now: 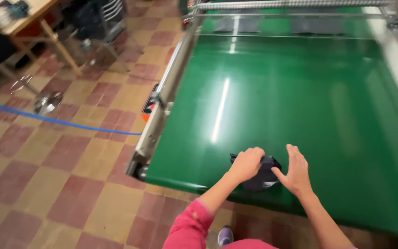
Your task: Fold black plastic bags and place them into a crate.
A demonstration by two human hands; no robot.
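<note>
— Where does the work stand at this moment?

— A small dark cloth piece (262,175) lies at the near edge of a wide green conveyor belt (300,101), both of the person's hands on it. It looks like the laying-down stage: the piece is on the belt but not yet flat, so the smoothing seems unfinished.

— And the hands?

— The left hand (246,162) is curled over the piece's left end, fingers closed on the fabric. The right hand (294,171) rests at its right edge, fingers spread wide, thumb touching the cloth.

— How does the piece look?

— Dark grey or black, bunched and folded, with a small pale mark near its lower edge. More dark pieces (236,24) sit blurred at the belt's far end.
</note>
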